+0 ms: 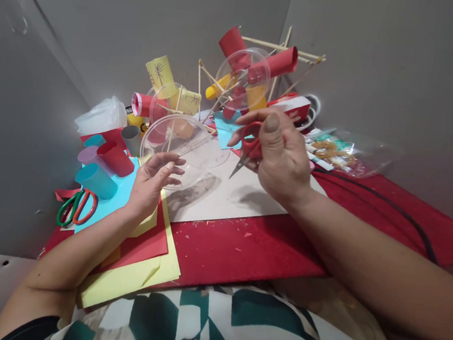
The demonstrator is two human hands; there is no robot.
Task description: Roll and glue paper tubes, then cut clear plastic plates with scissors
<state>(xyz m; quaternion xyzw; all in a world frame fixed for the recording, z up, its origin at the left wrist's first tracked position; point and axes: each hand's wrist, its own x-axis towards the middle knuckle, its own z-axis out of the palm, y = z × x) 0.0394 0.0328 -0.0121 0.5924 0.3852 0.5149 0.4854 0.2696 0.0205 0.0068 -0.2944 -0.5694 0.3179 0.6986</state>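
Observation:
My left hand [152,182] holds a clear round plastic lid [181,145] by its near edge, fingers curled around the rim. My right hand [277,153] grips red-handled scissors [247,150], thumb through a loop, the blades pointing down-left toward the lid. Both hands hover above a white sheet [228,196] on a red work surface [243,245].
Paper tubes in red, blue and purple [106,165] and green-and-red scissors [76,207] lie at the left. Stick-and-tube pinwheel models [242,76] stand at the back. Yellow and red paper sheets [138,268] lie near me. A black cable [385,205] crosses the right side.

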